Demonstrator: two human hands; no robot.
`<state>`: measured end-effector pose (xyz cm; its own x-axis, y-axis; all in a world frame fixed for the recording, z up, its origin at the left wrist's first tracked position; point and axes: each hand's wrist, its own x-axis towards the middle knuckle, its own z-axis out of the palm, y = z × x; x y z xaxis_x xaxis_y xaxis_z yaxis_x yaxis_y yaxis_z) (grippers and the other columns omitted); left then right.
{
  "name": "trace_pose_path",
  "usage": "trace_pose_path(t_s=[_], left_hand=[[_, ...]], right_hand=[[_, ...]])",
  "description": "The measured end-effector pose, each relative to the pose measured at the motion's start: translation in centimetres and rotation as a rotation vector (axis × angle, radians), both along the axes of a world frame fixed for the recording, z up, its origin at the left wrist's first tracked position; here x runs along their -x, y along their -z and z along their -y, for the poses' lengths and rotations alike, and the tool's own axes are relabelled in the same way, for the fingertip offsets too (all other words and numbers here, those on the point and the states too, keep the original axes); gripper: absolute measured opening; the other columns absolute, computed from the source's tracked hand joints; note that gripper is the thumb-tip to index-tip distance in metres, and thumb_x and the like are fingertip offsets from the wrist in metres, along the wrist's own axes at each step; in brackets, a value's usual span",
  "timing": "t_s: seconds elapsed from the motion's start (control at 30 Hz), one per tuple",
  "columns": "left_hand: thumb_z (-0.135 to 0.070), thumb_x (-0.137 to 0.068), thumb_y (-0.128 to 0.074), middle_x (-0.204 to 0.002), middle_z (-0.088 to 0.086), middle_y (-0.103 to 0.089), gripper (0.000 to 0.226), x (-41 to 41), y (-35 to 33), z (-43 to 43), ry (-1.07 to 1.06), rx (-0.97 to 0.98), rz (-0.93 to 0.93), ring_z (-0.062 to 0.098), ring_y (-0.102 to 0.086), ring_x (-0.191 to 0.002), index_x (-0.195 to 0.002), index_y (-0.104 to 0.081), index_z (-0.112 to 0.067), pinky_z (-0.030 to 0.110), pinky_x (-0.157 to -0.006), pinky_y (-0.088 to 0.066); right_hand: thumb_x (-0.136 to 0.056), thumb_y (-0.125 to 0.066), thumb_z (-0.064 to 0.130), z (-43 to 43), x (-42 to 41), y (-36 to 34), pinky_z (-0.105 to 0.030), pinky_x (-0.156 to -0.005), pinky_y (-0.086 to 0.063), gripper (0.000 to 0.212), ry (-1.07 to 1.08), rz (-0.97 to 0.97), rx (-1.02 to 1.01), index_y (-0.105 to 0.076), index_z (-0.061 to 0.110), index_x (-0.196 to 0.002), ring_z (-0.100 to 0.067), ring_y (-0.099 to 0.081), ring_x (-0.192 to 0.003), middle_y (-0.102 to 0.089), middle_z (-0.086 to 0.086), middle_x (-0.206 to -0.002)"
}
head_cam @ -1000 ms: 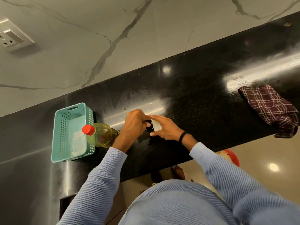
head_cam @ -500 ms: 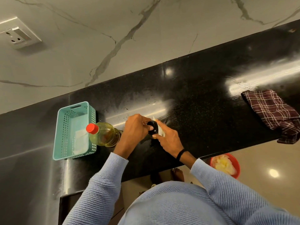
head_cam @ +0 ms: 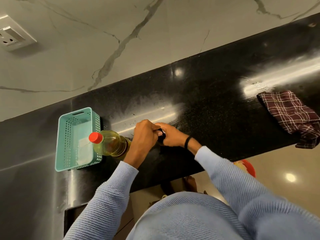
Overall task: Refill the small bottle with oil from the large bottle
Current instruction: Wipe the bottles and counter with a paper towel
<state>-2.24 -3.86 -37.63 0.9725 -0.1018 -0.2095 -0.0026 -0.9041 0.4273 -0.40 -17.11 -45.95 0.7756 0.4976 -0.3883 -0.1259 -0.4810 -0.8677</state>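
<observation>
The large bottle [head_cam: 110,143] of yellow oil stands upright on the black counter [head_cam: 216,104], its red cap [head_cam: 95,137] on, just left of my hands. My left hand [head_cam: 144,135] and my right hand [head_cam: 170,135] are closed together around the small bottle [head_cam: 161,135]. Only its black cap and a dark sliver show between my fingers. My right hand wraps the bottle's body, and my left hand's fingertips pinch the cap. The rest of the small bottle is hidden.
A teal plastic basket [head_cam: 62,135] sits left of the large bottle, touching it. A checked maroon cloth [head_cam: 292,116] hangs over the counter's front edge at right. A red bowl [head_cam: 247,168] sits on the floor below. The marble wall has a socket [head_cam: 12,34].
My right hand has closed fully around the small bottle, hiding the white label that showed before. My left hand stays on the black cap.
</observation>
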Motion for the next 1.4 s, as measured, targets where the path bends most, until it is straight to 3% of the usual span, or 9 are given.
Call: trace_pose_path(t_s=[0.1,0.2,0.37,0.53,0.6,0.8,0.93,1.17,1.4], left_hand=[[-0.017,-0.088,-0.072,-0.101,0.012,-0.075,0.024,0.1,0.0,0.0,-0.02,0.02,-0.014,0.027,-0.068,-0.089,-0.112,-0.076,-0.013,0.037,-0.085,-0.055],[-0.011,-0.086,-0.073,-0.089,0.016,-0.075,0.017,0.4,0.0,0.1,-0.024,0.06,0.032,0.029,-0.068,-0.08,-0.103,-0.078,-0.009,0.041,-0.078,-0.056],[-0.008,-0.087,-0.071,-0.092,0.013,-0.076,0.02,0.5,-0.2,0.2,-0.027,0.103,0.029,0.025,-0.069,-0.08,-0.106,-0.077,-0.008,0.039,-0.08,-0.057],[-0.009,-0.087,-0.071,-0.086,0.015,-0.075,0.015,0.5,-0.4,0.0,0.007,0.065,0.041,0.029,-0.067,-0.077,-0.099,-0.079,-0.009,0.039,-0.076,-0.055],[-0.01,-0.087,-0.071,-0.09,0.014,-0.074,0.017,0.5,-0.5,0.1,-0.005,0.073,0.014,0.028,-0.067,-0.082,-0.103,-0.079,-0.009,0.037,-0.079,-0.055],[-0.012,-0.089,-0.071,-0.099,0.014,-0.074,0.023,0.7,-0.6,0.4,-0.029,0.095,-0.014,0.025,-0.068,-0.088,-0.111,-0.075,-0.009,0.033,-0.084,-0.054],[-0.013,-0.091,-0.068,-0.108,0.012,-0.074,0.029,0.9,-0.3,0.5,-0.014,0.091,-0.046,0.023,-0.068,-0.097,-0.12,-0.071,-0.011,0.031,-0.091,-0.053],[-0.013,-0.091,-0.067,-0.117,0.01,-0.071,0.032,0.6,-0.8,0.2,0.014,0.042,-0.087,0.025,-0.064,-0.107,-0.124,-0.069,-0.015,0.028,-0.093,-0.05],[-0.034,-0.09,-0.07,-0.106,0.009,-0.074,0.038,2.1,-0.8,1.3,-0.136,0.056,-0.034,0.019,-0.068,-0.09,-0.119,-0.071,-0.011,0.02,-0.074,-0.048]], right_hand=[[-0.078,-0.064,-0.009,0.7,-0.8,0.4,-0.02,-0.081,-0.05,0.054,-0.057,-0.057,0.006,-0.054,0.019,-0.124,-0.007,-0.06,-0.101,-0.06,0.004,-0.112],[-0.068,-0.06,-0.013,0.5,2.9,1.3,-0.026,-0.115,-0.035,0.088,0.102,0.073,-0.094,-0.038,0.019,-0.147,-0.014,-0.037,-0.139,-0.04,0.0,-0.148],[-0.064,-0.056,-0.012,0.0,8.0,1.9,-0.014,-0.118,-0.005,0.114,0.194,0.113,-0.08,-0.003,0.025,-0.158,-0.005,0.008,-0.151,0.005,0.007,-0.166],[-0.068,-0.059,-0.015,0.1,1.5,1.5,-0.025,-0.113,-0.036,0.087,0.06,0.082,-0.111,-0.041,0.016,-0.147,-0.021,-0.04,-0.138,-0.045,-0.007,-0.146],[-0.074,-0.061,-0.013,0.3,-0.7,0.9,-0.027,-0.097,-0.047,0.072,-0.032,0.014,-0.065,-0.049,0.015,-0.139,-0.02,-0.053,-0.124,-0.057,-0.006,-0.134],[-0.071,-0.057,-0.007,1.4,3.1,2.7,-0.034,-0.115,-0.038,0.083,0.169,0.072,-0.167,-0.041,0.02,-0.147,-0.015,-0.045,-0.136,-0.051,-0.002,-0.144],[-0.083,-0.06,-0.007,1.2,7.6,3.4,-0.024,-0.119,-0.022,0.087,0.371,0.103,-0.129,-0.025,0.025,-0.156,-0.009,-0.025,-0.147,-0.032,0.003,-0.159],[-0.085,-0.061,-0.003,3.4,3.7,3.3,-0.031,-0.103,-0.05,0.045,0.544,0.18,-0.074,-0.072,0.024,-0.12,-0.007,-0.064,-0.113,-0.071,0.006,-0.121],[-0.088,-0.056,-0.01,5.0,1.9,3.5,-0.039,-0.096,-0.055,0.045,0.826,-0.04,-0.288,-0.073,0.026,-0.11,-0.015,-0.069,-0.107,-0.074,0.002,-0.111]])
